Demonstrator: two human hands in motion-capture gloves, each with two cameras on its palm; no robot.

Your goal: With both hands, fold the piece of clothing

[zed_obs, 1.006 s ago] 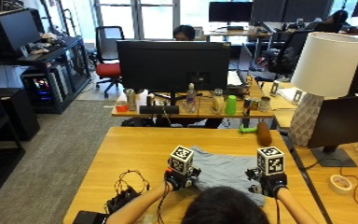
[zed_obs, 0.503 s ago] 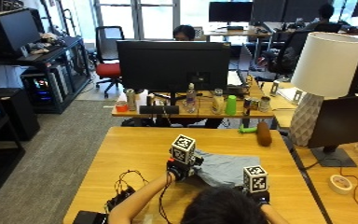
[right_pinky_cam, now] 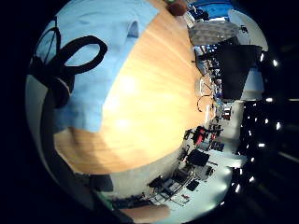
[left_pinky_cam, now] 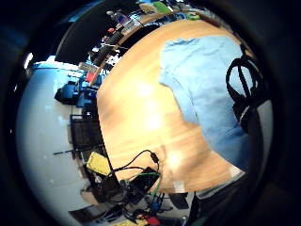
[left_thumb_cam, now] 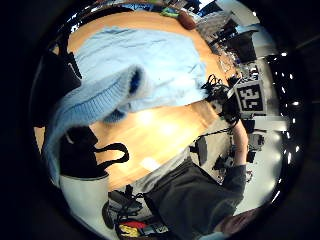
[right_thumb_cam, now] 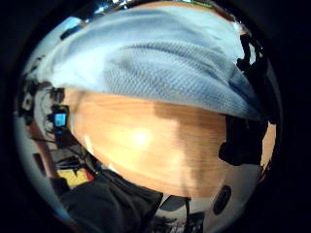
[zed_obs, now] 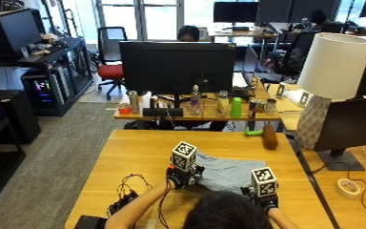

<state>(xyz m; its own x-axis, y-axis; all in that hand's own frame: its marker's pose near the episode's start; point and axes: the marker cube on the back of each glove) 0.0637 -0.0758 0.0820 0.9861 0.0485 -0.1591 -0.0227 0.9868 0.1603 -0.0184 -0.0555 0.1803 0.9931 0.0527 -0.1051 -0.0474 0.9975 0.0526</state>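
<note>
A light blue garment lies spread on the wooden table in front of the person. My left hand is at its left edge and my right hand at its near right corner. In the left thumb side view a ribbed hem of the garment is lifted and bunched between the gloved fingers. The right thumb side view has a knit fold of the garment raised just over the palm, beside a finger. The rest of the garment lies flat.
Black cables and a power strip lie at the table's front left. A brown object and a green one rest at the far right edge. A lamp, a monitor and a tape roll stand on the desk to the right.
My right hand has drawn back toward the person, from the garment's right side to its near right corner. My left hand has stayed at the left edge.
</note>
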